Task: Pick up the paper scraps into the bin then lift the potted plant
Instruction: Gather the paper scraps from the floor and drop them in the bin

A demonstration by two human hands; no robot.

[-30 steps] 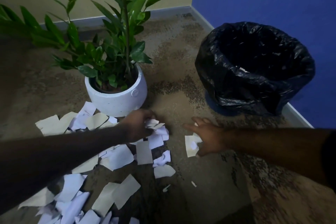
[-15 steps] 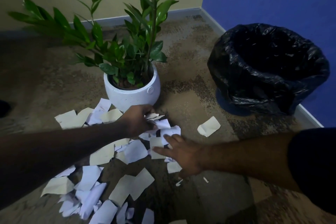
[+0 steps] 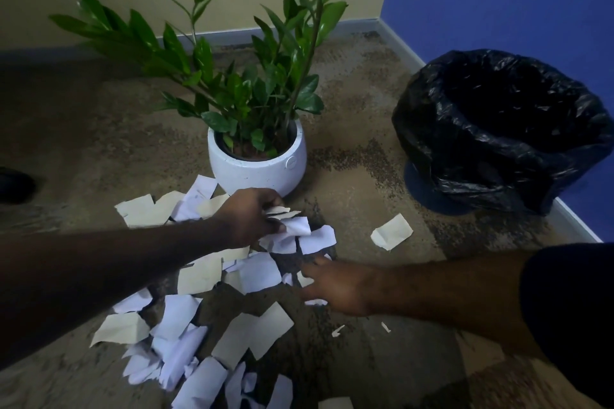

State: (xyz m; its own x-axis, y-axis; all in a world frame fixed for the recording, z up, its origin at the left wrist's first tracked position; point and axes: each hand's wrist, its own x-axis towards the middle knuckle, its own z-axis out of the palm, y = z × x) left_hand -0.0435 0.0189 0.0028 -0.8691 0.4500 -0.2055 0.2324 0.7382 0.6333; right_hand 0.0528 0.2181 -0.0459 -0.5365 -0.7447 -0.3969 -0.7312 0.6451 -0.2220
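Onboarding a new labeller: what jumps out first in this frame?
A litter of paper scraps across the floor at lower centre, with the left hand gripping a bunch of them and the right hand reaching into the pile. Behind stands the potted plant; the bin lined in black sits at right by the blue wall.

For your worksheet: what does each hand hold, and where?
Left hand grips a bunch of paper scraps by their near ends. Right hand lies on scraps; hold unclear.

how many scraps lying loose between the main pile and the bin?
1: a cream scrap lies alone on the floor, right of the pile and short of the bin. Two tiny slivers lie below the right hand. Inside the bin is too dark to tell.
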